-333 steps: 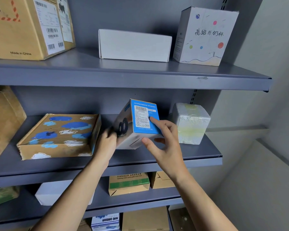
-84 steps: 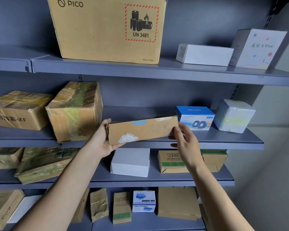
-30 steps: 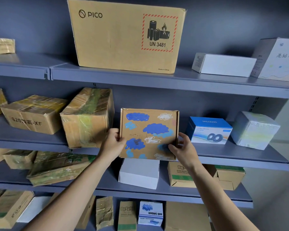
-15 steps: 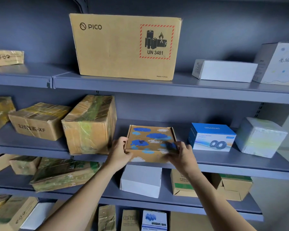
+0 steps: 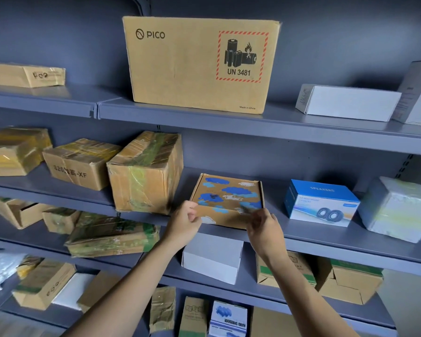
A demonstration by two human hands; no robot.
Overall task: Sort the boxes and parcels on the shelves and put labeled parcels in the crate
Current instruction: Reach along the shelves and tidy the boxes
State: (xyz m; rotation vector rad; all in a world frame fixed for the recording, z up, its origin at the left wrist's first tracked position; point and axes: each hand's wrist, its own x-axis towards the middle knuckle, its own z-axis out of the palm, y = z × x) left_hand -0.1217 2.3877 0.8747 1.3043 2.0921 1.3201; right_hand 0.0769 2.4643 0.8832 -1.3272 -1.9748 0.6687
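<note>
Lying flat on the middle shelf (image 5: 326, 242), the flat box (image 5: 229, 198) with blue and white paint blobs on its lid sits between the taped brown box (image 5: 144, 173) on its left and the blue speaker box (image 5: 321, 203) on its right, touching neither. Its front edge is right at the shelf's lip.

Your left hand (image 5: 184, 224) is at the front left corner of the flat box. The thumb lies on top and the fingers (image 5: 195, 217) are curled round the corner. Your right hand (image 5: 264, 229) is at the front right corner. Its fingers (image 5: 249, 211) reach onto the lid, but they are blurred, so you cannot tell whether they grip it or only touch it.

A white wrapped parcel (image 5: 396, 207) stands further right on the same shelf. A white box (image 5: 212, 259) sits on the shelf below, under your hands.
</note>
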